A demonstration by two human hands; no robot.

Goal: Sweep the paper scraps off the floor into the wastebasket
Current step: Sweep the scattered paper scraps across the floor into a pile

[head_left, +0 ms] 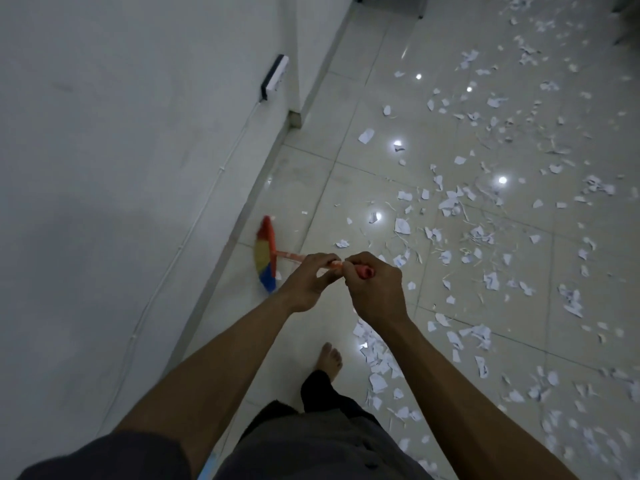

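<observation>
A broom (266, 255) with red, yellow and blue bristles stands with its head on the floor beside the wall base. Its orange handle runs up toward me. My left hand (308, 282) grips the handle lower down, and my right hand (375, 287) grips the red top end just above it. White paper scraps (450, 202) lie scattered over the glossy tiled floor to the right of the broom, and a denser patch of scraps (377, 362) lies near my bare foot (330, 358). No wastebasket is in view.
A grey wall (121, 168) fills the left side, with a thin cable running along it and a power strip (275, 76) mounted low. A wall corner (294, 119) juts out ahead. Dark furniture legs (420, 8) stand at the far top.
</observation>
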